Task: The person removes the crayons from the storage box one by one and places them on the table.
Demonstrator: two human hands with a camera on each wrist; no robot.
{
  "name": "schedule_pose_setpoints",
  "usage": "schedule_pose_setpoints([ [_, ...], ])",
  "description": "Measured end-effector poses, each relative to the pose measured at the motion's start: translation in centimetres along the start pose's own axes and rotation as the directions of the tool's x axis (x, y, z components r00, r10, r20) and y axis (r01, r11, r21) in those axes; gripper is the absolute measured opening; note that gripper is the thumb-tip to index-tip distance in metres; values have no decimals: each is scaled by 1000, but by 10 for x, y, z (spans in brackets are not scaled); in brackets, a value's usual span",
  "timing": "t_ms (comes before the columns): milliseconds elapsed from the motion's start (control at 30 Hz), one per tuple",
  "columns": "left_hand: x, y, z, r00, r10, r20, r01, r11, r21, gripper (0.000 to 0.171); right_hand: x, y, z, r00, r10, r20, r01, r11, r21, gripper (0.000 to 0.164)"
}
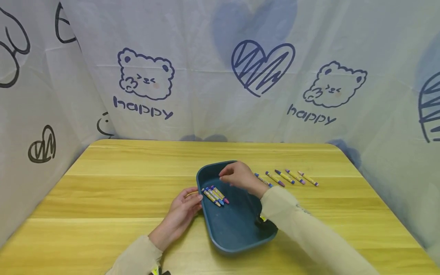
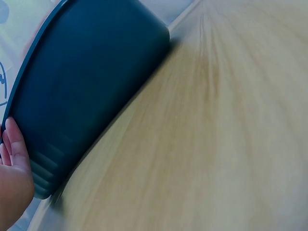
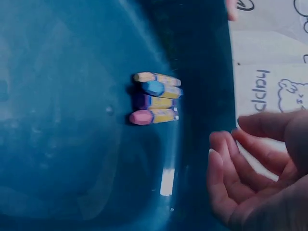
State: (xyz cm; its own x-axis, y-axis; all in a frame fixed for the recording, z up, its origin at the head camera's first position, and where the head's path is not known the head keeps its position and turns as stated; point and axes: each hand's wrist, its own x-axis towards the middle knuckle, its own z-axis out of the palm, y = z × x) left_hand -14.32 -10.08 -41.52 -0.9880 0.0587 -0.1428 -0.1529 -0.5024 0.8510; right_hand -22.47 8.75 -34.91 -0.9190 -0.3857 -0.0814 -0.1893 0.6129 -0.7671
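My left hand (image 1: 185, 208) rests against the outer left wall of a dark blue-green tray (image 1: 237, 236), fingers and thumb at its rim. In the left wrist view, the left hand (image 2: 14, 173) touches the tray's outside near the top edge. Over the tray's far end hovers my right hand (image 1: 238, 175), thumb and fingertips close together with nothing visible between them. Several yellow-wrapped crayons (image 1: 214, 196) lie side by side on the tray floor by its left wall. In the right wrist view, these crayons (image 3: 159, 101) show tan, blue, purple and pink tips.
More crayons (image 1: 284, 177) lie in a slanted row on the wooden table (image 1: 113, 198), right of the tray; the right forearm partly covers the nearest. A white cloth (image 1: 203, 95) with bear and heart drawings hangs behind the table and along its sides.
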Motion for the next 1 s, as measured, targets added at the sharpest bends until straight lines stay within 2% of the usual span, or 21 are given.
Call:
schedule_pose_setpoints([
  [233,0,1,-1,1000,0,1,0,1000,1,30,7,5,13,998,67,-10,-67,998,-1,15],
  [533,1,2,-1,1000,3,5,-3,1000,5,29,6,7,23,991,124,58,-128,989,77,21],
  [867,1,2,0,1000,5,-7,-5,1000,-3,30,10,12,31,994,63,88,-66,997,35,18],
  [1000,1,0,0,1000,0,-6,0,1000,-7,30,10,12,33,994,71,85,-73,997,25,15],
])
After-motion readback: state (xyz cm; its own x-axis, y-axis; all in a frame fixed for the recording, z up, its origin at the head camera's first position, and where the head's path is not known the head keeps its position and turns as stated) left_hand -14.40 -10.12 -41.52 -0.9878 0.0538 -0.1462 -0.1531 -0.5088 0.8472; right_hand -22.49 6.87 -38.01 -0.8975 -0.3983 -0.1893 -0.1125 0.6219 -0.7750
